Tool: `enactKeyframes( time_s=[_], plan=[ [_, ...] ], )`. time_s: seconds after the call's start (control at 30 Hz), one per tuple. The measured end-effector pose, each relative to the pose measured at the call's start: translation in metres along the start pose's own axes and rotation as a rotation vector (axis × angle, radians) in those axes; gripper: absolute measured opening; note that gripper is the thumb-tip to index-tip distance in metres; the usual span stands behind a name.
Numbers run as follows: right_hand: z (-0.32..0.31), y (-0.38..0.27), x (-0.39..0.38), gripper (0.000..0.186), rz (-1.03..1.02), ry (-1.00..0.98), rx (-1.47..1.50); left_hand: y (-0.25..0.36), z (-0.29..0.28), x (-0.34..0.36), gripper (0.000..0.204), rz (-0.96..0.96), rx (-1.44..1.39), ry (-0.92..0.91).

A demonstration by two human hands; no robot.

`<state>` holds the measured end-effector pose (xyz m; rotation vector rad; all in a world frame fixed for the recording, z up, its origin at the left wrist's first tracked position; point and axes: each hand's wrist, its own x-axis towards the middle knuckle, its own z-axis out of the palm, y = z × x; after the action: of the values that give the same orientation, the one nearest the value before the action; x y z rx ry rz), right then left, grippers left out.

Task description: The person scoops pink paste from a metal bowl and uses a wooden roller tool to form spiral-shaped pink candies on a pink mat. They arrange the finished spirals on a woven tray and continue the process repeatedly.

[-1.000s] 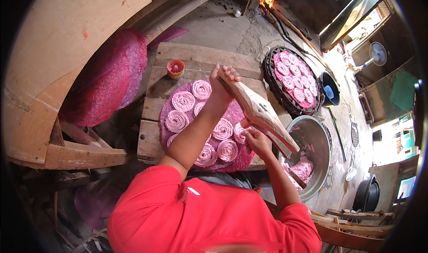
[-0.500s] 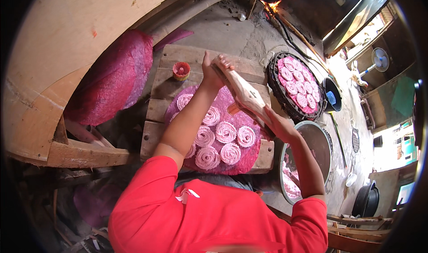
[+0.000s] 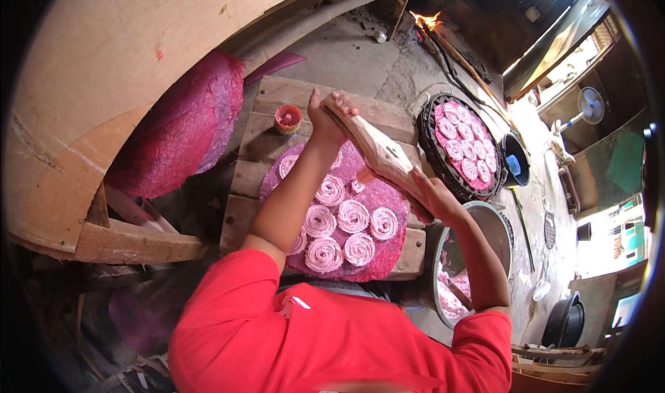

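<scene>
Over plank table and pink mesh sheet — holding carved wooden tool aslant: wrapped round upper end with left hand, clasping lower end with right hand. Seeing pink swirls on sheet — one small swirl right by tool.

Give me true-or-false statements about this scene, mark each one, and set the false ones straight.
1. The left hand and right hand are both on the wooden tool. True.
2. The gray basin holds a pink mass. True.
3. The small red cup is inside the basin. False: it stands on the plank table.
4. The round black tray is bare. False: pink swirls lie on it.
5. Flames show near the top of the view. True.
</scene>
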<state>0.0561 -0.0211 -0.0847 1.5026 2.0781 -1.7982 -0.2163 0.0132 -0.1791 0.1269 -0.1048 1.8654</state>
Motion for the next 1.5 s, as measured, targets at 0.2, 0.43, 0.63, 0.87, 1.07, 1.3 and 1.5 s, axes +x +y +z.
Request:
enactKeyframes(
  time_s=[0.2,0.43,0.63,0.87,1.07,1.3,1.5],
  plan=[
    [-0.001,-0.002,0.0,0.073,-0.04,0.17,-0.072,-0.001,0.009,0.0,0.035,-0.045,-0.026,0.067],
    [0.011,0.015,-0.002,0.069,0.022,0.136,-0.121,0.001,-0.012,-0.009,0.041,-0.129,-0.037,0.112],
    [0.001,0.027,0.005,0.083,0.02,-0.089,0.411,-0.007,-0.02,0.002,0.033,-0.177,-0.197,-0.128],
    [0.034,0.054,0.071,0.061,-0.214,-0.342,0.86,0.015,0.016,0.025,0.04,-0.229,-0.324,-0.24],
    [0.05,0.042,0.085,0.045,-0.241,-0.159,0.418,0.025,0.029,0.019,0.036,-0.179,-0.298,-0.324],
    [0.063,0.057,0.067,0.055,0.033,-0.114,0.471,0.033,0.028,0.008,0.042,-0.194,-0.297,-0.343],
    [0.078,0.084,0.093,0.04,-0.431,0.499,-0.447,0.037,0.036,-0.002,0.049,-0.198,-0.287,-0.352]
  ],
)
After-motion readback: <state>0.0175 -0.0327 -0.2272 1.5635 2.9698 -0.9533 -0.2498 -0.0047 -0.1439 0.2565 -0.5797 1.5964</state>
